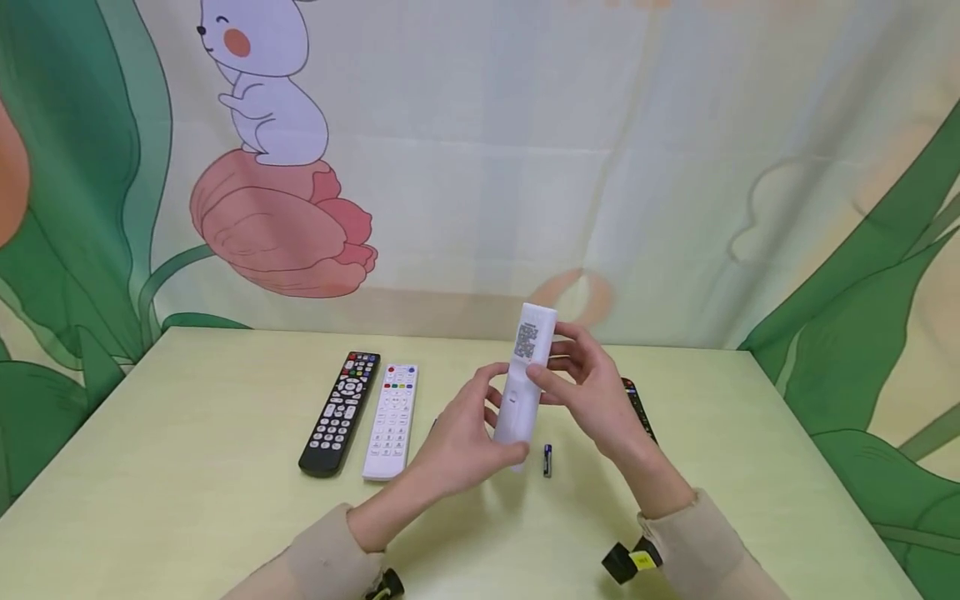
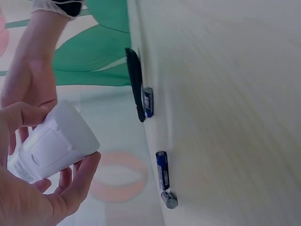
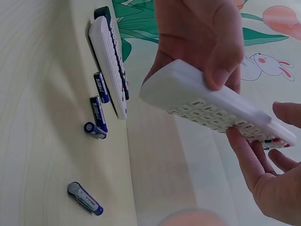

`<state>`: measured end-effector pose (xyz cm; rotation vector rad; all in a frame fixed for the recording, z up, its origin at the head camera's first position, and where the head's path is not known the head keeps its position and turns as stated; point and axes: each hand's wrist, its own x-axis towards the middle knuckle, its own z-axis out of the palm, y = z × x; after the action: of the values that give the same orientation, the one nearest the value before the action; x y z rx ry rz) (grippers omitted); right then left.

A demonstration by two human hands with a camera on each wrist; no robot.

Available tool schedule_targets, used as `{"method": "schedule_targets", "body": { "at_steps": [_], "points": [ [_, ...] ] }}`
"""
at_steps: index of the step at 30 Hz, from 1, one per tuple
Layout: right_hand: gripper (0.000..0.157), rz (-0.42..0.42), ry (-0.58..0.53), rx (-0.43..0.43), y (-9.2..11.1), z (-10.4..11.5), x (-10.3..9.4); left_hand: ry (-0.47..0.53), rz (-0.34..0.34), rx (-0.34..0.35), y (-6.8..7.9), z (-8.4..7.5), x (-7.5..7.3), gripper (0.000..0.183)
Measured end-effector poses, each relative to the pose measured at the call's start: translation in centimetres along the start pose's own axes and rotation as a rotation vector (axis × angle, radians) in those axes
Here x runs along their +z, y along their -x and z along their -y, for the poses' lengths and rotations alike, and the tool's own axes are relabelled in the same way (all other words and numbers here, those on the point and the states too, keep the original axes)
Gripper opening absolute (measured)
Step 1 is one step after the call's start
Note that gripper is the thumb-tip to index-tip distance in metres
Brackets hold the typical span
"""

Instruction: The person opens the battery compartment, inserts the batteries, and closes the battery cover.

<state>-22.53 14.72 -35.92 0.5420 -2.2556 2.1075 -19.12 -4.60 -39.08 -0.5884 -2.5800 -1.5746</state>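
Above the table, both hands hold a white remote control (image 1: 519,392) with its back toward the head camera. My left hand (image 1: 467,442) grips the lower end, thumb along the near edge. Higher up, my right hand (image 1: 596,398) pinches the remote, thumb on the back and fingers round the far side. A battery cover (image 2: 51,148) with a small oval latch sits in the back, seen in the left wrist view. The right wrist view shows the button side facing down. Below lies a blue battery (image 1: 547,461); several batteries, among them one battery (image 3: 85,198), appear from the right wrist.
Left of the hands, a black remote (image 1: 341,412) and another white remote (image 1: 392,421) lie side by side, buttons up. Another black remote (image 1: 638,408) is partly hidden behind the right hand. A printed curtain (image 1: 480,167) hangs behind the table's far edge.
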Motion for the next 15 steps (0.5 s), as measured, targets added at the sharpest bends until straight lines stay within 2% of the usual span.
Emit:
{"method": "schedule_targets", "body": {
  "at_steps": [5,15],
  "points": [
    [0.058,0.026,0.023,0.011,0.11,-0.04,0.21,0.1,0.028,-0.014,0.04,0.2,-0.16,0.087],
    [0.057,0.062,0.067,0.019,0.12,0.08,0.37,0.144,0.031,-0.012,0.14,0.15,-0.4,0.083]
  ]
}}
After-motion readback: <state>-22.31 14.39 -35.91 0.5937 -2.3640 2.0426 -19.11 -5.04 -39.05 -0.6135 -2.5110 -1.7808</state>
